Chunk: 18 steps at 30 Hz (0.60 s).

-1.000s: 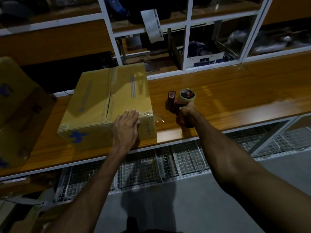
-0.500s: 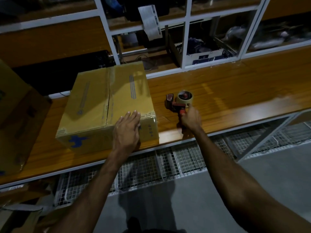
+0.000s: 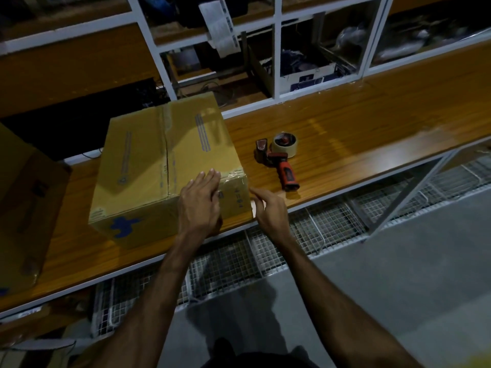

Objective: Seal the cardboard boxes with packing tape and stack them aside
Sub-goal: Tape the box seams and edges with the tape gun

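Observation:
A closed cardboard box with blue print stands on the wooden bench, clear tape running along its top seam and over its near right corner. My left hand lies flat with straight fingers on that near right corner. My right hand hovers just right of the box's near right edge, fingers loosely curled and holding nothing. The tape dispenser, red-handled with a beige roll, lies alone on the bench to the right of the box.
Another cardboard box stands at the bench's left end. White-framed shelves with clutter rise behind the bench. Wire mesh racks run below the bench edge, above a grey floor.
My right hand let go of the tape dispenser, which now lies on the bench, and moved left to the box's near right corner. My left hand stayed on the box.

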### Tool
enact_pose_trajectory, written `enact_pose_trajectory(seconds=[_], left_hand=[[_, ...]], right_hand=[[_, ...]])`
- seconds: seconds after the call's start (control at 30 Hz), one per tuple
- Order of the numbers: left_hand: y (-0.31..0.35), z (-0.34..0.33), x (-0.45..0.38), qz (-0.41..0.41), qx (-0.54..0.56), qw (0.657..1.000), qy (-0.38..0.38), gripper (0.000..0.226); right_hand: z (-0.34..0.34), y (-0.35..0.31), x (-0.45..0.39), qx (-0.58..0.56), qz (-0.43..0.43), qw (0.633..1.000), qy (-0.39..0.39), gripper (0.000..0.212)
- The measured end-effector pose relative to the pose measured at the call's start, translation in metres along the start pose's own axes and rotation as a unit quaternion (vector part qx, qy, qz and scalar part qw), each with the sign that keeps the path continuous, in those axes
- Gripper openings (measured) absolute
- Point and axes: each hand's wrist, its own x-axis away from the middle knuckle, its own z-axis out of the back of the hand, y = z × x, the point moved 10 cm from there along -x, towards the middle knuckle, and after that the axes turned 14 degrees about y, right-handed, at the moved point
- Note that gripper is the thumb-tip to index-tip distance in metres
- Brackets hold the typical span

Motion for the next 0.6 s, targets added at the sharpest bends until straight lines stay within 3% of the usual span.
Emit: enact_pose_trajectory(seconds=[0.13,0.27,0.6], left_hand=[[-0.002,0.001,0.001,0.005,0.006,1.000,-0.001,0.055],[-0.001,0.002,0.002,0.001,0.009,1.000,0.000,0.054],[-0.004,0.002,0.004,-0.007,0.019,1.000,-0.009,0.063]], right_hand=[[-0.008,0.008,0.014,0.013,-0.040,0.998,0.039,0.024],[-0.014,-0.011,0.028,0.056,0.000,0.997,0.060,0.029],[-0.052,-0.037,0.068,0.094,0.003,0.995,0.013,0.082]])
